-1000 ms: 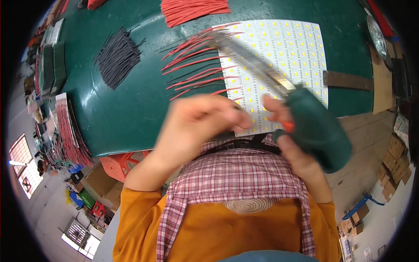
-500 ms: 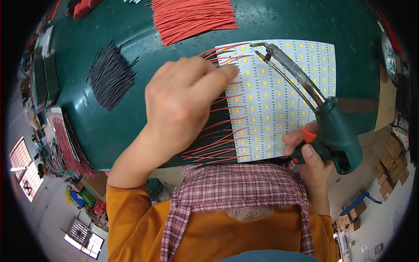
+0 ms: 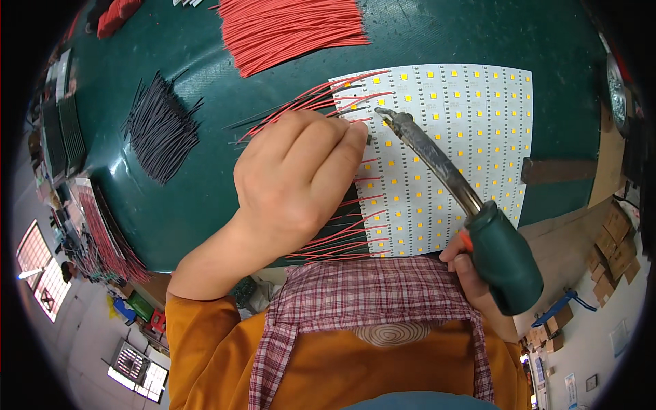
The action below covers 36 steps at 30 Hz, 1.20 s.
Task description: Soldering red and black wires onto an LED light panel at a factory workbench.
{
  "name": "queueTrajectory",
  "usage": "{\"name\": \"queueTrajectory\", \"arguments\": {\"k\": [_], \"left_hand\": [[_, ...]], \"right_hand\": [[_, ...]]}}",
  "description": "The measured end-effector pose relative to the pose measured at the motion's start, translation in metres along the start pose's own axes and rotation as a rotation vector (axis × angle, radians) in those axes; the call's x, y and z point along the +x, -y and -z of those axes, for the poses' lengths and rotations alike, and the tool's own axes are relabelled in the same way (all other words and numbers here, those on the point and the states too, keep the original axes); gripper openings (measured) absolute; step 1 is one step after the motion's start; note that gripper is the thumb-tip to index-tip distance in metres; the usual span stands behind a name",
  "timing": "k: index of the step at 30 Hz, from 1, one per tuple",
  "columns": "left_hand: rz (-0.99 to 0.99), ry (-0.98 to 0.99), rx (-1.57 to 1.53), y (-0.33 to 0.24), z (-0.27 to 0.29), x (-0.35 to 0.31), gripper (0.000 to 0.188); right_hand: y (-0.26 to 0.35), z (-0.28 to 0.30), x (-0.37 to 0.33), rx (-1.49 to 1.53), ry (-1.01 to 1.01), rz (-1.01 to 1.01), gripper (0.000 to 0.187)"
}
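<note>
A white LED board (image 3: 458, 164) with rows of small yellow LEDs lies at the table's near edge. Red and black wires (image 3: 342, 232) stick out from its left edge. My left hand (image 3: 290, 171) is closed over that edge, its thumb and finger pinched on a wire mostly hidden behind them. My right hand (image 3: 471, 273) grips a soldering gun (image 3: 502, 256) with a green handle and an orange trigger. The gun's dark, bent tip is just right of my left fingertips, over the board's left columns. Whether it touches the board I cannot tell.
A large bundle of red wires (image 3: 290, 34) lies at the back of the green table (image 3: 219, 225), with a pile of black wires (image 3: 162, 130) to its left. More red and black wires (image 3: 102, 225) hang at the left edge. Cardboard boxes (image 3: 617, 249) stand at right.
My left hand has come nearer me along the board's left edge. The soldering gun has swung left and nearer, its tip lower on the board.
</note>
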<state>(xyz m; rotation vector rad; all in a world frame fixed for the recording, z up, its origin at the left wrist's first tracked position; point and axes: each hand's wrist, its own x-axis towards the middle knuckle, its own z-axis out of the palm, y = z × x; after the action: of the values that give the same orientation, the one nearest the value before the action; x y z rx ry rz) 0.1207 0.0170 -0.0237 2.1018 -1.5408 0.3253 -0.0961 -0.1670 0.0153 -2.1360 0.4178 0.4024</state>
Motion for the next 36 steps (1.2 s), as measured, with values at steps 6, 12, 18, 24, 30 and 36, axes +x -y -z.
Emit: {"name": "queueTrajectory", "arguments": {"k": [6, 12, 18, 24, 30, 36], "left_hand": [[0.006, -0.005, 0.001, -0.003, -0.008, -0.001, 0.026], [0.018, 0.008, 0.041, -0.004, -0.011, 0.000, 0.027], [-0.075, -0.038, 0.100, 0.000, -0.017, -0.004, 0.023], [-0.064, -0.003, 0.104, -0.001, -0.014, -0.002, 0.019], [-0.029, 0.034, 0.090, -0.006, -0.009, 0.002, 0.026], [-0.021, 0.051, 0.100, -0.005, -0.010, 0.003, 0.026]], "right_hand": [[-0.008, -0.011, -0.014, 0.082, -0.024, -0.113, 0.023], [-0.005, -0.015, -0.009, 0.423, -0.133, -0.064, 0.028], [0.008, -0.013, -0.007, 0.540, -0.191, -0.149, 0.031], [0.009, -0.007, -0.003, 0.368, -0.111, -0.119, 0.029], [-0.002, -0.010, -0.013, -0.061, -0.002, -0.081, 0.019], [0.004, -0.007, -0.012, 0.617, -0.119, -0.192, 0.014]]}}
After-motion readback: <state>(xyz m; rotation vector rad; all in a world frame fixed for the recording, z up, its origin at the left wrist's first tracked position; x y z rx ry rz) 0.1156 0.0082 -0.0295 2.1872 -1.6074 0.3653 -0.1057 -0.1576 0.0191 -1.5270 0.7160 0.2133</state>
